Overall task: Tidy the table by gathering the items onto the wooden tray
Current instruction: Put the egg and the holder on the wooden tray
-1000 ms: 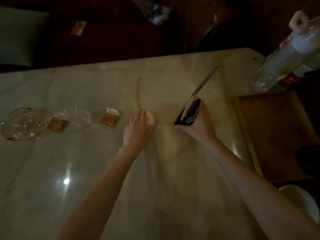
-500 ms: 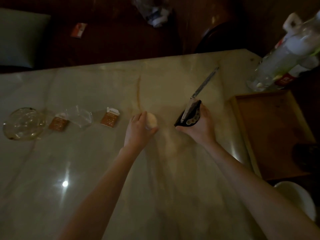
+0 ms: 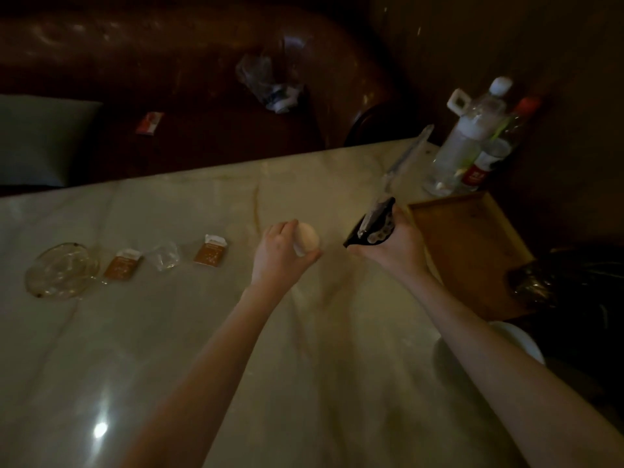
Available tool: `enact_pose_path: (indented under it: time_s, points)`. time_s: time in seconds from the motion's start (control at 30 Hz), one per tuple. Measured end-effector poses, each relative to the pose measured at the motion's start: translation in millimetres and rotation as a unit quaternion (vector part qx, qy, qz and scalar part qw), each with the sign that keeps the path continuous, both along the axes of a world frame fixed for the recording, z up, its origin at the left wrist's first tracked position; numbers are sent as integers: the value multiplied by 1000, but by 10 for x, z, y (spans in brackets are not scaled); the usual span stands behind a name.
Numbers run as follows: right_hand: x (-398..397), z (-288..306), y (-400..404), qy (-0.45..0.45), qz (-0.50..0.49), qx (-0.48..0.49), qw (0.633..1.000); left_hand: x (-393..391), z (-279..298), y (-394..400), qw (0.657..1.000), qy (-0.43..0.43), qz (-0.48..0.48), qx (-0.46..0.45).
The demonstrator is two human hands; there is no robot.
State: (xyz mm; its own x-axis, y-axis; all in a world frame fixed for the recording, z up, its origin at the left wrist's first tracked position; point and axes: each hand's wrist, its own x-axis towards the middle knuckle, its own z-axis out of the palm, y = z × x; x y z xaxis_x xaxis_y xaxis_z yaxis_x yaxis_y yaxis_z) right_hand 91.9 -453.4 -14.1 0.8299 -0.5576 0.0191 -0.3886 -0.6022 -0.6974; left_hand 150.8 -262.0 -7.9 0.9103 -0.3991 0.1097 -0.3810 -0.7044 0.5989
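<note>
Head view: the left hand [image 3: 282,255] has its fingers [image 3: 287,229] curled around a small pale round object [image 3: 308,244], holding it just above the marbled bench [image 3: 169,349]. The right hand [image 3: 393,249] grips the black handle [image 3: 371,228] of a knife [image 3: 388,197], fingers wrapped tight around it, the blade [image 3: 405,160] pointing up and away, blurred. The two hands are near each other, the round object between them but touching only the left.

Just beyond the right hand's fingers, on the outer side, lies the wooden tray [image 3: 472,251] at the bench's end; its floor looks bare where visible. A dark crinkled bag [image 3: 567,282] overlaps the tray's near corner. Past the tray stand a clear bottle with a white cap [image 3: 462,143] and a second bottle with a red cap [image 3: 496,153], touching or nearly so.

Out from the left hand's fingers, along the bench, sit in a row an opened brown packet [image 3: 210,255], a scrap of clear wrapper [image 3: 165,260], a second brown packet [image 3: 122,267], and a glass dish [image 3: 62,270], farthest away. A white bowl [image 3: 516,339] shows partly behind the right forearm. Beyond the bench a dark sofa [image 3: 169,62] carries a crumpled plastic bag [image 3: 270,82] and a small red-and-white packet [image 3: 149,122].
</note>
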Motion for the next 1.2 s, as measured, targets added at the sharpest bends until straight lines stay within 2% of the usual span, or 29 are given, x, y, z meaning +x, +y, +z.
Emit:
enact_pose_path:
  time_s: [0.33,0.5,0.6,0.83,1.2]
  points:
    - [-346,322,-604,-42,-39,8,998,-326,271,-628,999,-17,-43,-9]
    - [-428,291,-1048,-16,-56,22,998,-457,211,-1119,999,2,-43,-8]
    - [-412,195,-1329,-13,-69,30,997,-474,152,-1415,999,15,-47,-12]
    - [-296,-147,-1788,-3,-134,140,981,-435,-99,-2115,997,42,-59,-1]
    - [-100,-615,-2195,-46,-208,94,972,-203,-551,-2777,997,39,-50,49]
